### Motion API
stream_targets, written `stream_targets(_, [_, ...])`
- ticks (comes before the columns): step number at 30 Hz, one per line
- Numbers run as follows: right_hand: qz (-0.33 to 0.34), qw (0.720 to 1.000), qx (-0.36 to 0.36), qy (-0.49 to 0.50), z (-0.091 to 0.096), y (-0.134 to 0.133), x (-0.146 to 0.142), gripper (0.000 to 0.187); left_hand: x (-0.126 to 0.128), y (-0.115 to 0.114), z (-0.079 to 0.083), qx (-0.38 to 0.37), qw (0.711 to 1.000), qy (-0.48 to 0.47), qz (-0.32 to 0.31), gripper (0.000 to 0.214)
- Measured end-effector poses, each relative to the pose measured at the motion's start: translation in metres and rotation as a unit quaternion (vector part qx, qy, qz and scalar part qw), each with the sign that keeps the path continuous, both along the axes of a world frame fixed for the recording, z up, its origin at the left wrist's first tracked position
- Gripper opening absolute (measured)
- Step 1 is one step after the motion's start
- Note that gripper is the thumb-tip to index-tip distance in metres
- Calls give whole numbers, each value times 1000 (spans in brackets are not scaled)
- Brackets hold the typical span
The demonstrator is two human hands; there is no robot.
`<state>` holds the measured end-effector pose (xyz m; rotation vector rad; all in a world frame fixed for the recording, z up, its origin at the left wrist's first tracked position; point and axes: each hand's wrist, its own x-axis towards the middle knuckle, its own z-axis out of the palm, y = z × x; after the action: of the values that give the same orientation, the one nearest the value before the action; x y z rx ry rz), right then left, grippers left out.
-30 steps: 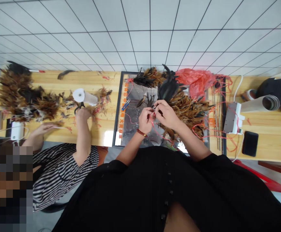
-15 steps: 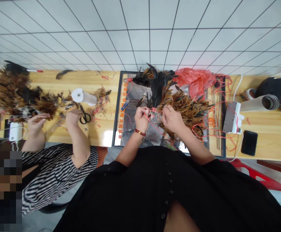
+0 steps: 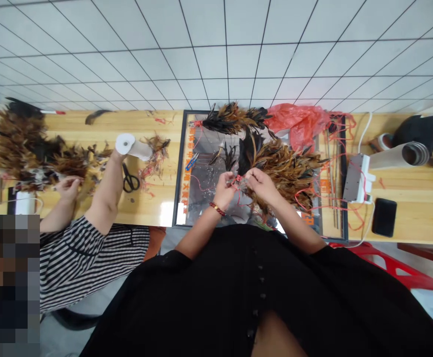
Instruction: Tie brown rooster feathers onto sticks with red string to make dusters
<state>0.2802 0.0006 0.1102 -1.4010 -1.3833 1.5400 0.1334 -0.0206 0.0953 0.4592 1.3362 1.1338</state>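
My left hand [image 3: 225, 191], with a beaded bracelet at the wrist, is closed in a pinch at the red string [image 3: 239, 177] wound round the quill ends of a feather bundle. My right hand [image 3: 263, 186] pinches at the same binding from the other side, its fingertips close to the left ones. Black feathers [image 3: 249, 146] of this bundle point away from me. Beside my right hand spreads a big heap of brown feathers [image 3: 290, 166]. A small dark feather tuft [image 3: 230, 157] lies just beyond my left hand. My fingers partly cover the binding.
A tied feather bundle [image 3: 234, 119] and a red plastic bag [image 3: 301, 124] lie at the back. Blue snips [image 3: 192, 161] rest at the left. Rightward are a power strip [image 3: 356, 178] and a phone [image 3: 384, 217]. A co-worker's hand [image 3: 121, 146] is at a white roll [image 3: 138, 148], near scissors [image 3: 130, 177].
My hands have drawn closer together and slightly lower, and the black feathers have tipped lower with them. At the left, the co-worker's arm has reached forward to the white roll.
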Motion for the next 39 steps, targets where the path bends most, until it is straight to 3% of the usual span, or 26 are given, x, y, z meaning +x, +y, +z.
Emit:
stream_targets(4, [15, 998, 62, -12, 8, -6, -4, 23, 4, 2, -2, -13, 995, -9, -97, 27])
stream_targets(6, [0, 999, 54, 7, 12, -8, -5, 23, 4, 3, 2, -31, 994, -31, -102, 32])
stream_targets(9, [-67, 995, -30, 72, 15, -7, -4, 26, 4, 4, 9, -33, 997, -46, -53, 39])
stream_targets(13, [-129, 965, -162, 163, 15, -2, -1, 37, 5, 5, 20, 26, 997, -68, -4, 38])
stream_targets(19, [-142, 954, -203, 171, 13, -1, -4, 39, -3, 13, 31, -23, 982, -183, -51, 23])
stream_targets(23, [-135, 960, -196, 146, 10, -1, -6, 38, -10, 15, 29, -45, 964, -243, -95, 33])
stream_targets(31, [-113, 972, -160, 130, -4, -2, -4, 37, -9, 23, 23, -4, 992, -121, -32, 24])
stream_targets(36, [-127, 982, -109, 85, -13, 2, -1, 37, -10, 22, 27, -30, 968, -232, -93, 29])
stream_targets(39, [-155, 979, -101, 90, -13, 8, -1, 35, -7, 18, 27, -32, 962, -259, -76, 28])
